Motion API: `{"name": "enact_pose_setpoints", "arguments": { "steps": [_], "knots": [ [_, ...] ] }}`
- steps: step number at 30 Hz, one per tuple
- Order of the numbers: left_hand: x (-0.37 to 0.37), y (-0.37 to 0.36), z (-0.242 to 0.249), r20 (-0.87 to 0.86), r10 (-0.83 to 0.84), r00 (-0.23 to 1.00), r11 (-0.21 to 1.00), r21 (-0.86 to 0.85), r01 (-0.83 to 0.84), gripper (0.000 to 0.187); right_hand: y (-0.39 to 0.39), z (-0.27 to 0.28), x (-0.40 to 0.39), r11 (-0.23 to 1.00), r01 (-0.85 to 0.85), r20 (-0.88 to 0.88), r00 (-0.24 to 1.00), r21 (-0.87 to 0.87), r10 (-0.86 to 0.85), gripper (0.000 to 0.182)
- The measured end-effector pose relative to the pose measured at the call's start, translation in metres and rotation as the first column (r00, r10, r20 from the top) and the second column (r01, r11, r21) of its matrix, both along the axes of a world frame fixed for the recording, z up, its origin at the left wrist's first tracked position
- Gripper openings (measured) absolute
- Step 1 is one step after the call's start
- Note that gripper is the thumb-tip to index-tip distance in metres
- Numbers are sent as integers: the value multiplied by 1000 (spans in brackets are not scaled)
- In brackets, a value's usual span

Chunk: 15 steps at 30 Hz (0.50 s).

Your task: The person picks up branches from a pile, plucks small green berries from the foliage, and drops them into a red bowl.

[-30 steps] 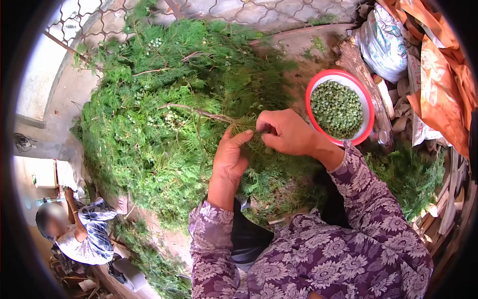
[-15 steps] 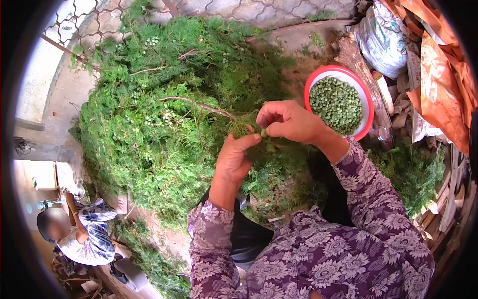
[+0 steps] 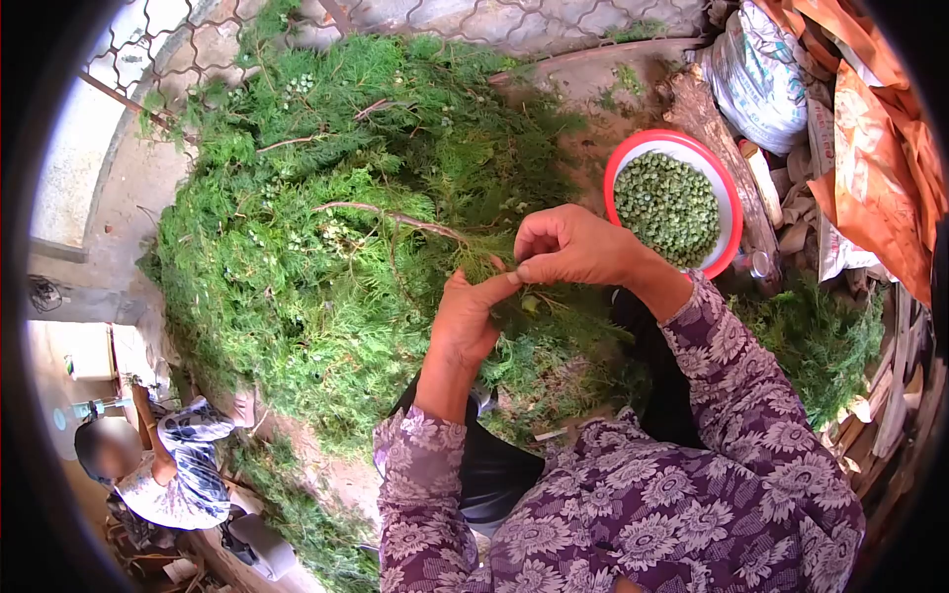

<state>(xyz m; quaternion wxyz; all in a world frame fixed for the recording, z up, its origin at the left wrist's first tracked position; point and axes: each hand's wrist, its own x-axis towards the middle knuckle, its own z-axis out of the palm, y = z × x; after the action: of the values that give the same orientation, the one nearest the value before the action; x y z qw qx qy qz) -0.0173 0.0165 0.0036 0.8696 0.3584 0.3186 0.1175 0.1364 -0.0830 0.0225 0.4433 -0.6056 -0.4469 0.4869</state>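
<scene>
My left hand (image 3: pixel 463 318) is closed on a leafy evergreen branch (image 3: pixel 400 215), whose bare brown stem points away to the left. Thumb and fingers of my right hand (image 3: pixel 583 252) pinch together right at the left thumb's tip, among the green sprays. Whatever sits in that pinch is hidden. Under and beyond both hands spreads a big heap of cut evergreen branches (image 3: pixel 297 267), some bearing small pale-green cones. Just past my right wrist stands a red-rimmed white basin (image 3: pixel 733 212) holding many small green cones (image 3: pixel 667 208).
A person (image 3: pixel 173 465) sits at the lower left. White sacks (image 3: pixel 756 84) and an orange sack (image 3: pixel 880 178) lie at the right beside a rough log (image 3: pixel 717 128). More greenery (image 3: pixel 816 341) lies by my right elbow. A metal lattice (image 3: pixel 474 15) borders the far side.
My right fingers have closed down onto the left thumb tip, where a small green cone showed before. The left hand has shifted slightly to the right. The basin stays put.
</scene>
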Motion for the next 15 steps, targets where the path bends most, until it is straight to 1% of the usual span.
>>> {"name": "enact_pose_setpoints", "arguments": {
  "steps": [2, 4, 5, 7, 11, 13, 15],
  "knots": [
    [-1, 0, -2, -23, -8, 1000, 1000, -8, 8, 24, -1, 0, -1, 999, 20, -27, 999, -27, -21, 22],
    [-3, 1, -5, 24, -52, 998, 998, -21, 52, 24, -2, 0, 0, 1000, 5, -86, 996, -20, -7, 21],
    [-4, 2, -3, 23, -54, 998, 998, -20, 55, 24, -2, -1, 0, 1000, 8, -87, 996, -19, -9, 21],
    [-4, 2, 4, 47, -68, 997, 995, -70, 71, 25, -1, -1, 0, 999, 47, -143, 988, -20, -50, 22],
    [-4, 1, 5, 16, -56, 998, 997, -57, 57, 26, -2, 7, -3, 998, 51, -149, 987, -28, -55, 25],
    [-5, 2, 1, 30, -43, 999, 999, -13, 44, 27, -2, 6, -1, 996, -35, -59, 997, 86, 40, 27],
    [-5, 0, 0, 49, -39, 998, 999, -31, 40, 27, -2, 4, -1, 998, -43, -90, 995, 55, 48, 27]
  ]
}}
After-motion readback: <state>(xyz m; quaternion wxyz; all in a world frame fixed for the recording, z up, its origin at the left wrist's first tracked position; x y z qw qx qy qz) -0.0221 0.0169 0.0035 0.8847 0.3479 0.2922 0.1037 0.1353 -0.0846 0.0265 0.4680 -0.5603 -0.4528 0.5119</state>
